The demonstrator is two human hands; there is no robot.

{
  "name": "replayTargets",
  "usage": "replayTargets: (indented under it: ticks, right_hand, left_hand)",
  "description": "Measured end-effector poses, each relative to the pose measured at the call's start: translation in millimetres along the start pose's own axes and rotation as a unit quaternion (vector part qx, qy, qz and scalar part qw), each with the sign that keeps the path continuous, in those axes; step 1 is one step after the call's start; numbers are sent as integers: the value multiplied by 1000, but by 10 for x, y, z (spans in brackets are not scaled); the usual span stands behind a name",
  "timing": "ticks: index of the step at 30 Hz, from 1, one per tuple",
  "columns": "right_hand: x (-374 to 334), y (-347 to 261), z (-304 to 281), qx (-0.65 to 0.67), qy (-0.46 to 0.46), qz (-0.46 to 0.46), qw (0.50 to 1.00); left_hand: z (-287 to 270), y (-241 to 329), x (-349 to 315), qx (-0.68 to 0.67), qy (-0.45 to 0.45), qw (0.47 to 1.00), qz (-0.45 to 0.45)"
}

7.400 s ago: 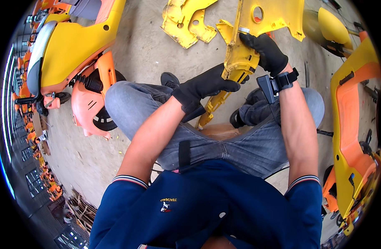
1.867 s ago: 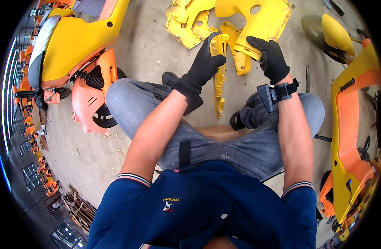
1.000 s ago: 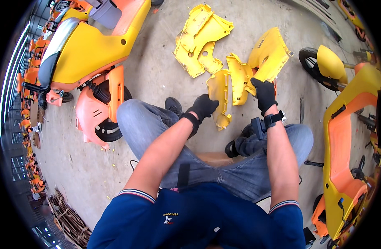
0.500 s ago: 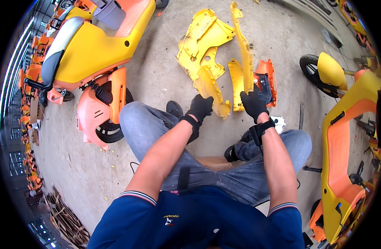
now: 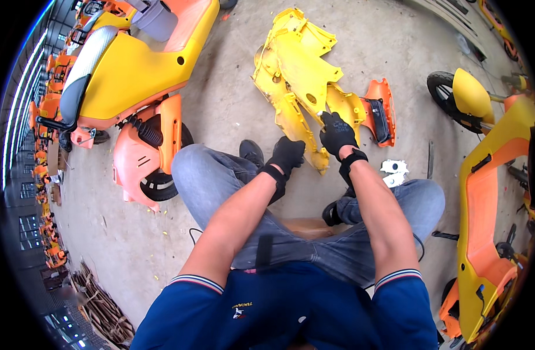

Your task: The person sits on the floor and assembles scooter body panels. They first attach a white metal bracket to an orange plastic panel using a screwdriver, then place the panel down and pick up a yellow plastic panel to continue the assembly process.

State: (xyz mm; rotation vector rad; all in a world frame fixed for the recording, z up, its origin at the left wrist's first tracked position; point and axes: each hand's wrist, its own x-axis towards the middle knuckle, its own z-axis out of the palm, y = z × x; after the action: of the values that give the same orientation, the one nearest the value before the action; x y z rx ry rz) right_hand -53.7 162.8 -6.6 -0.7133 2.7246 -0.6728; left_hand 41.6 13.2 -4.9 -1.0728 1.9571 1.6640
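Note:
Both my hands wear black gloves and are closed. My right hand (image 5: 338, 135) grips the lower end of a yellow plastic body panel (image 5: 307, 73), its broad face leaning left over other yellow pieces. My left hand (image 5: 287, 154) is closed at the edge of a narrower yellow panel (image 5: 295, 118) that reaches down between my hands. Its fingertips are partly hidden. Beneath them lies another yellow panel (image 5: 314, 39) on the concrete floor. A curved yellow piece (image 5: 350, 108) sits just beyond my right hand, beside an orange part with a black insert (image 5: 383, 114).
A yellow and orange scooter body (image 5: 139, 64) with its wheel stands at the left. Another yellow scooter frame (image 5: 474, 192) is on the right. White bracket-like pieces (image 5: 394, 172) lie by my right knee. A bundle of brown strips (image 5: 101, 306) rests at lower left.
The panel in my right hand has swung from edge-on and upright to leaning left, its broad face now showing over the other yellow pieces. My right hand has shifted slightly left.

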Motion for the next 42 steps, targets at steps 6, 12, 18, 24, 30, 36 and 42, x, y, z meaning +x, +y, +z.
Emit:
replayTargets:
  ticks: [6, 12, 18, 24, 30, 36, 42]
  right_hand:
    - [312, -166, 74, 43, 52, 34, 997]
    - [744, -170, 264, 135, -61, 80, 986]
    - [587, -263, 322, 155, -36, 96, 983]
    - [823, -426, 205, 147, -3, 132, 980]
    - [848, -269, 397, 144, 12, 95, 985]
    - [740, 308, 709, 270, 30, 127, 954]
    - [397, 583, 454, 371, -41, 146, 916]
  left_hand:
    - [-40, -147, 51, -56, -5, 998, -14]
    - [-27, -83, -26, -85, -17, 995, -43]
    - [-62, -121, -17, -130, -17, 990, -42]
    - [-42, -198, -7, -120, -46, 992, -10]
    - [-72, -149, 1, -108, -28, 993, -24]
    - [-35, -122, 55, -74, -3, 997, -14]
    - [-42, -211, 188, -31, 60, 994, 91]
